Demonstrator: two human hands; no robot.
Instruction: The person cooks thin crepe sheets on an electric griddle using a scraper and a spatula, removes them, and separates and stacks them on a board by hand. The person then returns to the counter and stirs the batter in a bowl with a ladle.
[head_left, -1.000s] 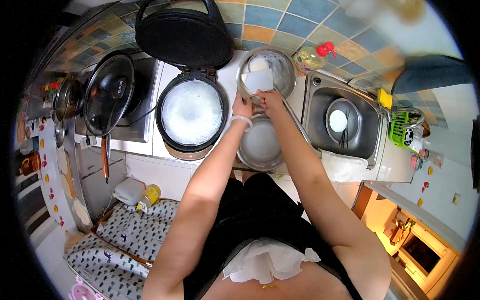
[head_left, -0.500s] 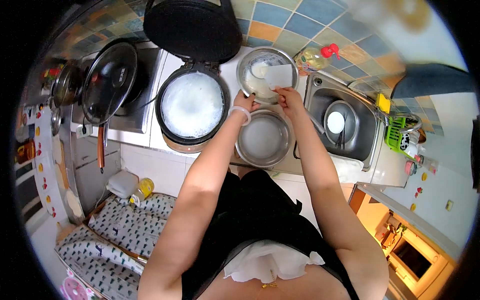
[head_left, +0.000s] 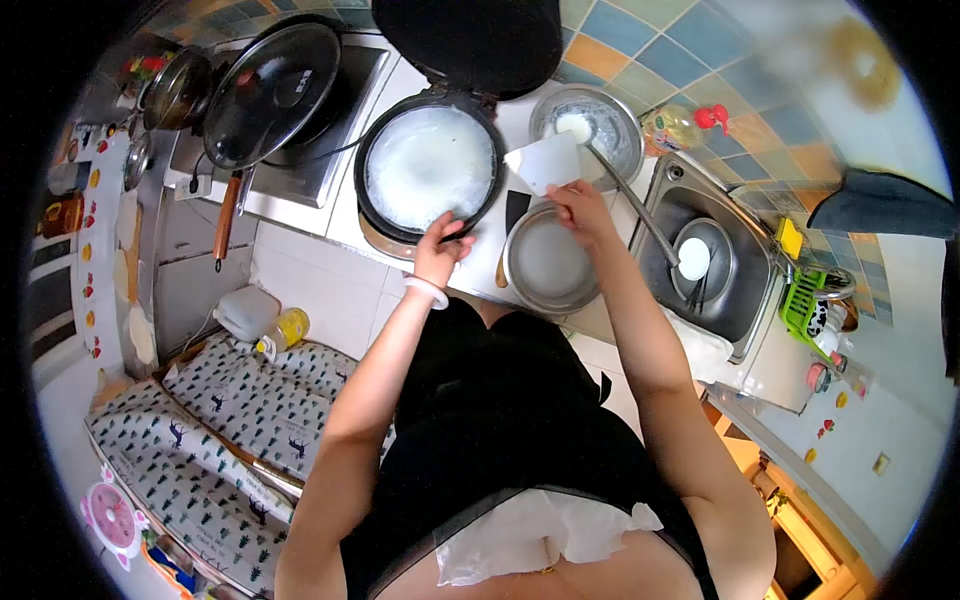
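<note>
My right hand (head_left: pixel 582 212) grips a flat white dough scraper (head_left: pixel 545 163), held above the counter between the griddle and the bowls. At the front rim of the round electric griddle (head_left: pixel 368 222) is my left hand (head_left: pixel 440 250), its fingers apart and nothing in them; whether it touches the rim I cannot tell. A thin white sheet of batter (head_left: pixel 430 160) covers the griddle plate. Behind the scraper stands a steel mixing bowl (head_left: pixel 622 125) with pale batter. A ladle (head_left: pixel 640 205) rests in it, its long handle reaching toward the sink. Below my right hand sits a second steel bowl (head_left: pixel 552 262).
The griddle's black lid (head_left: pixel 470 40) stands raised. A dark spatula (head_left: pixel 516 210) lies between griddle and bowl. Left is a lidded pan (head_left: pixel 275 95) on the stove; right, a sink (head_left: pixel 745 310) holds a pan. A red-pump bottle (head_left: pixel 675 125) stands behind the sink.
My left hand has left the mixing bowl and moved left to the griddle's front rim. My right hand has brought the scraper out of the bowl, toward the griddle. The view has shifted.
</note>
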